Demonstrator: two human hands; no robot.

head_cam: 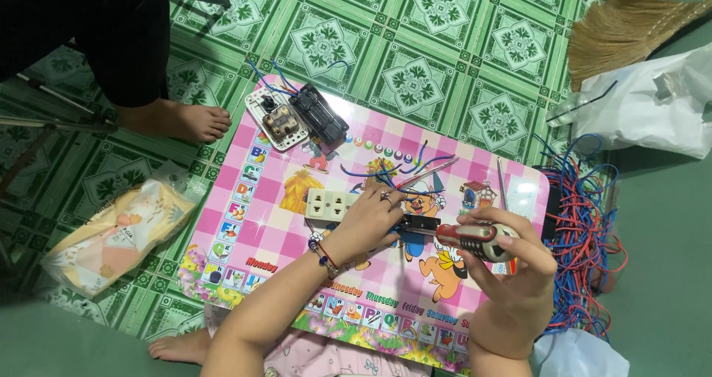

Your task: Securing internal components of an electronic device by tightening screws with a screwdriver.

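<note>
The right hand (512,273) wraps its fingers round a red-and-black-handled screwdriver (475,237), tip at a small black electrical part (419,223) that the left hand's (367,221) fingers pinch on the pink checked desk (274,221). Best keep the blade square and the part steady.
</note>
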